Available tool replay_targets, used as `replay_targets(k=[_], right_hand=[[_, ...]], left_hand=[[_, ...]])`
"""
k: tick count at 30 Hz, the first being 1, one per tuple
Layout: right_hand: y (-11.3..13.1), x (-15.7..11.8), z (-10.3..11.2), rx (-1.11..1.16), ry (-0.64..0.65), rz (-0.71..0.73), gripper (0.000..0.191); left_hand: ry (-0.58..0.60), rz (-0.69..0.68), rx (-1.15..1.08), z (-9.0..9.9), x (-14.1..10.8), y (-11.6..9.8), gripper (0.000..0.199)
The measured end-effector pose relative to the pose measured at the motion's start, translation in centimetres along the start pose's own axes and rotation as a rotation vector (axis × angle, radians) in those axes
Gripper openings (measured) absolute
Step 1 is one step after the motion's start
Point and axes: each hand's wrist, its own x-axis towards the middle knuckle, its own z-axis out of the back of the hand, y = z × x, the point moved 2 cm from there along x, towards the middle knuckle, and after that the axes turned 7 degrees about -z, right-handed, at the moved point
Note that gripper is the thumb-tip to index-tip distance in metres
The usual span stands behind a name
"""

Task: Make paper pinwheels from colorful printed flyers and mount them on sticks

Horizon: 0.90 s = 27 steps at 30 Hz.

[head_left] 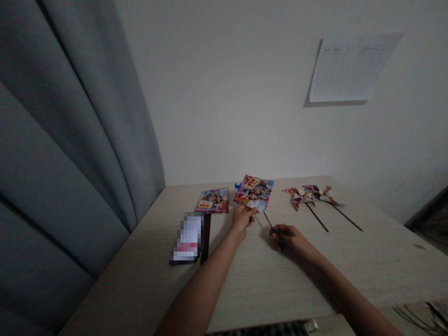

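Observation:
Between its fingers my left hand [244,219] grips the lower edge of a colourful printed flyer [257,189], raised off the table. Scissors [271,223] are in my right hand [289,237], which is closed round their handles. Their blades point up and left toward the flyer's lower right corner; I cannot tell if they touch the paper. Left of my left hand lies a similar flyer [213,200]. To the right, two paper pinwheels [297,197] on dark sticks rest on the table.
A phone with a blurred screen [187,238] lies left of my left forearm, beside a dark strip [206,238]. A small blue object [237,185] sits behind the flyer. A grey curtain [87,116] borders the table [157,289] on the left. A printed sheet [346,72] hangs on the wall.

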Motion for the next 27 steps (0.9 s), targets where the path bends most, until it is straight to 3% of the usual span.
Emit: replay_targets(k=[27], right_hand=[[-0.19,0.23,0.01,0.012,-0.016,0.012,0.035]], left_hand=[[0.027,0.002,0.023,-0.21,-0.45,-0.05,0.030]])
